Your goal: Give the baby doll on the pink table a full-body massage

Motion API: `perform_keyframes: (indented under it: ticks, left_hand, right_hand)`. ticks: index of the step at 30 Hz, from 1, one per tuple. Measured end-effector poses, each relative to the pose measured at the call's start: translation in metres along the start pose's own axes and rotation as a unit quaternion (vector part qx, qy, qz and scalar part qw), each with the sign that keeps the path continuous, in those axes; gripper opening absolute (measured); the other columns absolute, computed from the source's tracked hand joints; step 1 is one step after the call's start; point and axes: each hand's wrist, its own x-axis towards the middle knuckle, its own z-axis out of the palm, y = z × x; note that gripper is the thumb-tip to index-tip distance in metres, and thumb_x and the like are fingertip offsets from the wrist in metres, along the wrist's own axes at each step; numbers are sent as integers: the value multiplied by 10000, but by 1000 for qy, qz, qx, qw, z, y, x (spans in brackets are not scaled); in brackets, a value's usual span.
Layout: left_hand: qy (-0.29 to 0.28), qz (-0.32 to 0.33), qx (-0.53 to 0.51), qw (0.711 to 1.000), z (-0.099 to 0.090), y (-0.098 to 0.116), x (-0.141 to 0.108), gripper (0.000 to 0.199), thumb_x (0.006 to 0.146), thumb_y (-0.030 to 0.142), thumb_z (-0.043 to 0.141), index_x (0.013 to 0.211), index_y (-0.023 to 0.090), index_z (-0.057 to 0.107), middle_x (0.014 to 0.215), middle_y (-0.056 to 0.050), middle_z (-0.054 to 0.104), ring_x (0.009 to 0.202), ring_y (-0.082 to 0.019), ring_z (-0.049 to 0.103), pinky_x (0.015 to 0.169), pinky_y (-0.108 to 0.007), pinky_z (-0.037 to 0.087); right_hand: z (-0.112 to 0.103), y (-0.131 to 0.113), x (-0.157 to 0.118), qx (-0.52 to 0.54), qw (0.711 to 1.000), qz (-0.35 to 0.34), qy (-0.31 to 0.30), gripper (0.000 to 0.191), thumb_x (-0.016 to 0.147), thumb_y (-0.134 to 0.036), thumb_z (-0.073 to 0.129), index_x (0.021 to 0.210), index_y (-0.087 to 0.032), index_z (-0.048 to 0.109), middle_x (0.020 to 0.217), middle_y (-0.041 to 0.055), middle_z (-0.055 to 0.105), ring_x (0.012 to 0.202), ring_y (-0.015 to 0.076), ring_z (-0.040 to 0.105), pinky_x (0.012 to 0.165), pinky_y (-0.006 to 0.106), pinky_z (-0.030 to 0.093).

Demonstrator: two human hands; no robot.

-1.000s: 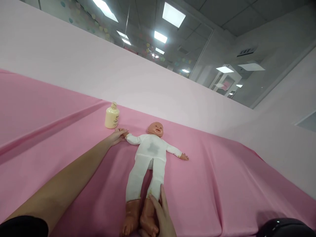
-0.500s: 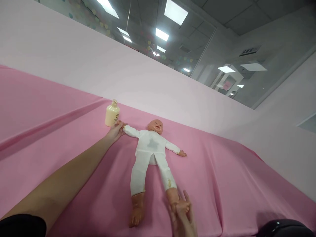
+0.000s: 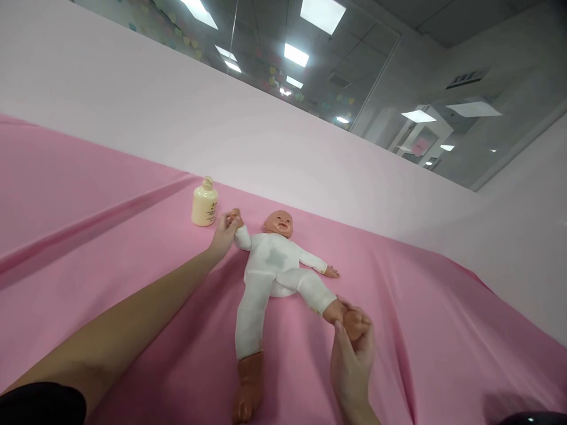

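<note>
A baby doll (image 3: 274, 254) in a white body suit lies on its back on the pink cloth (image 3: 177, 330), its head towards the wall. My left hand (image 3: 225, 232) is closed around the doll's hand on the left side, which is lifted and bent at the elbow. Around the doll's foot on the right side, my right hand (image 3: 354, 354) is wrapped, and that leg is raised and swung outward. The other leg and arm rest on the cloth. A grey patch marks the chest.
Just left of the doll's raised hand stands a cream pump bottle (image 3: 204, 203). Behind the cloth rises a white wall (image 3: 266, 141) topped by a glass window (image 3: 310, 65). Something black and rounded (image 3: 529, 418) shows at the bottom right edge.
My right hand has lifted the doll's foot up and to the right, bending that leg outward. My left hand has moved the doll's hand inward and up, away from the bottle.
</note>
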Motion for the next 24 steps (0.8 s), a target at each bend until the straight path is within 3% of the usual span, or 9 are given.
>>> perform_keyframes:
  ticks: [4, 8, 11, 13, 15, 18, 20, 24]
  left_hand:
    - [-149, 60, 112, 981, 23, 9, -26, 346, 834, 281, 594, 1171, 207, 566, 1103, -63, 609, 1037, -218, 559, 915, -332, 444]
    - [-323, 174, 226, 903, 34, 6, -49, 333, 850, 304, 575, 1177, 244, 600, 1183, -77, 598, 1107, -244, 526, 987, -377, 408]
    - [-363, 206, 266, 869, 31, 3, -53, 336, 871, 323, 543, 1195, 248, 592, 1180, -81, 608, 1099, -249, 531, 996, -396, 405]
    - [-347, 192, 273, 876, 26, 3, -49, 345, 877, 317, 532, 1211, 249, 581, 1188, -73, 605, 1104, -252, 532, 1000, -396, 402]
    - [-309, 160, 249, 904, 20, 2, -41, 336, 891, 310, 510, 1213, 238, 572, 1169, -70, 608, 1088, -243, 544, 991, -375, 411]
    - [-187, 114, 183, 958, 6, -7, -23, 290, 913, 334, 487, 1164, 211, 566, 1114, -66, 609, 1061, -215, 556, 975, -324, 419]
    - [-87, 79, 144, 983, -5, -18, -8, 278, 919, 377, 491, 1131, 211, 562, 1129, -60, 596, 1095, -201, 537, 979, -294, 406]
    - [69, -51, 40, 995, -25, -39, 15, 348, 916, 486, 479, 1161, 245, 535, 1231, -49, 552, 1188, -192, 488, 967, -265, 411]
  right_hand:
    - [36, -2, 46, 24, 990, -126, -50, 250, 823, -294, 612, 1020, -186, 502, 1147, 108, 547, 1115, 258, 530, 969, 470, 434]
    - [73, 26, 67, 14, 977, -162, -141, 215, 837, -258, 565, 1029, -202, 485, 1129, 89, 532, 1122, 221, 514, 1009, 455, 406]
    - [87, 45, 64, -40, 958, -179, -219, 258, 801, -241, 595, 1038, -217, 495, 1228, 97, 479, 1174, 233, 472, 1005, 454, 407]
    - [85, 48, 57, -86, 939, -234, -236, 311, 762, -226, 625, 1045, -231, 495, 1265, 94, 464, 1186, 252, 456, 992, 471, 406]
    - [76, 43, 51, -110, 915, -317, -225, 363, 730, -233, 656, 1047, -245, 481, 1262, 87, 488, 1184, 271, 453, 984, 490, 396]
    - [60, 21, 45, -110, 860, -443, -226, 351, 726, -339, 699, 994, -251, 492, 1154, 57, 595, 1106, 260, 507, 984, 475, 380]
    - [54, 4, 40, -101, 817, -499, -269, 253, 783, -384, 668, 938, -244, 525, 1029, 12, 660, 978, 200, 567, 958, 407, 395]
    - [61, -20, 30, -77, 782, -514, -344, 92, 882, -291, 586, 837, -212, 586, 799, -43, 669, 761, 97, 574, 740, 249, 445]
